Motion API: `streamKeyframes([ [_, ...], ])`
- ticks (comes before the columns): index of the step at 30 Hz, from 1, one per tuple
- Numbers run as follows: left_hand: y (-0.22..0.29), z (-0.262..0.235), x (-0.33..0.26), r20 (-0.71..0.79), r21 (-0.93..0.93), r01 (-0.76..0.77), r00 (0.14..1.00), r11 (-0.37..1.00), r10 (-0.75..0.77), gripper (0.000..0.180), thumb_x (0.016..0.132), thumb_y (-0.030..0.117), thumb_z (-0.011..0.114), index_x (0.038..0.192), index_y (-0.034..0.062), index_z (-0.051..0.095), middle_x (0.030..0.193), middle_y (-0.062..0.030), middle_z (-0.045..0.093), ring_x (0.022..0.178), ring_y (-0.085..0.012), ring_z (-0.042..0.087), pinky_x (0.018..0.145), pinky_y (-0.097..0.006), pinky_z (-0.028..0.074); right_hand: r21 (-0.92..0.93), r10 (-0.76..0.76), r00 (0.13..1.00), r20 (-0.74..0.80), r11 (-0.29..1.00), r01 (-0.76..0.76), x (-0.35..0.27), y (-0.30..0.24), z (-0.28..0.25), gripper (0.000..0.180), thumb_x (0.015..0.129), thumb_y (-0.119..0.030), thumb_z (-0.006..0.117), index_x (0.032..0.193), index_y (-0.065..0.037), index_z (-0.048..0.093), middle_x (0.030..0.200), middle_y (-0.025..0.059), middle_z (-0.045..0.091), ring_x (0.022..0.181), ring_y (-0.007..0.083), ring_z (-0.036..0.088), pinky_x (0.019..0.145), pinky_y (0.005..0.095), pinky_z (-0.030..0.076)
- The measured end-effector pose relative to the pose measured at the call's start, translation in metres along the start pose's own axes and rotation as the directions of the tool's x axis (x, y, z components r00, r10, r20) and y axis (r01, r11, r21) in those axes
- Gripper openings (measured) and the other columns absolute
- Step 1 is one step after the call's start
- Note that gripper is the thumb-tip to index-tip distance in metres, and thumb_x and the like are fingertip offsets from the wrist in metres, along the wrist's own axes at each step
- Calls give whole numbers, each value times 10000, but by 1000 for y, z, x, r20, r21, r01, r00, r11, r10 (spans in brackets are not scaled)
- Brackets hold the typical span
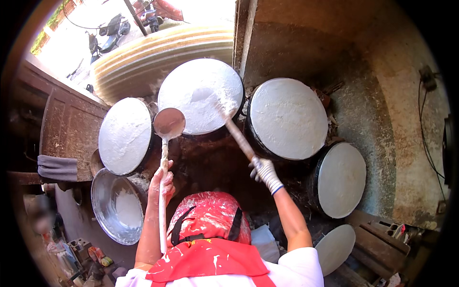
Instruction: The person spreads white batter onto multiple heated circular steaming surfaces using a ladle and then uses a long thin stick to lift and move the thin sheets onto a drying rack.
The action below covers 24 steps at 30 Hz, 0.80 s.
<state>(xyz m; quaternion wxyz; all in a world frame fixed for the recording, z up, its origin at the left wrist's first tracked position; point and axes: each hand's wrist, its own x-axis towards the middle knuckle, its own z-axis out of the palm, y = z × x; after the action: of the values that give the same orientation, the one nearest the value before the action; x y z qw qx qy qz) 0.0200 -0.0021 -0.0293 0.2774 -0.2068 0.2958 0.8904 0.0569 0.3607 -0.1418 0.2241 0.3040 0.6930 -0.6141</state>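
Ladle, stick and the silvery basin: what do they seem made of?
Ladle: bowl probably metal, smooth, from its slight coppery sheen. Stick: perhaps wood, dull; the brownish shaft hints at it, but metal isn't excluded. Basin: metal, likely steel or aluminium, shiny, judging by reflections.

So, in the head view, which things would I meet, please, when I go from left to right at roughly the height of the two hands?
Grey cloth, metal basin, left hand, right hand, white-topped drum, black cable.

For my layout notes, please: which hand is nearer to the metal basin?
Left: the left hand is to the right of the basin; the right hand is farther right.
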Motion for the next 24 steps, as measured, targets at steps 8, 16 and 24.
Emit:
streamKeyframes([
  [8, 12, -13, 5, -19, 33, 56, 998, 998, -55, 422, 936, 320, 436, 1278, 77, 397, 610, 28, 406, 358, -51, 360, 348, -186, 319, 56, 32, 999, -35, 998, -30, 0, 13, 11, 525, 892, -504, 446, 868, -9, 621, 529, 72, 589, 338, 104, 451, 337, 244, 341],
  [16, 43, -33, 11, 67, 26, 102, 992, 994, -104, 437, 945, 330, 434, 1301, 86, 371, 621, 21, 415, 343, -52, 371, 338, -191, 312, -206, -144, 950, -277, 975, 87, 97, -54, 40, 597, 896, -549, 381, 1057, -8, 576, 659, 139, 648, 522, 223, 580, 524, 341, 452],
  [24, 65, -41, 9, 52, 98, 93, 994, 991, -99, 447, 916, 331, 472, 1270, 67, 404, 604, 17, 403, 346, -62, 345, 338, -190, 318, -737, -530, 787, -316, 659, 148, 58, -54, 82, 561, 856, -231, 497, 1381, -194, 303, 966, 213, 591, 773, 410, 590, 705, 520, 457],
])
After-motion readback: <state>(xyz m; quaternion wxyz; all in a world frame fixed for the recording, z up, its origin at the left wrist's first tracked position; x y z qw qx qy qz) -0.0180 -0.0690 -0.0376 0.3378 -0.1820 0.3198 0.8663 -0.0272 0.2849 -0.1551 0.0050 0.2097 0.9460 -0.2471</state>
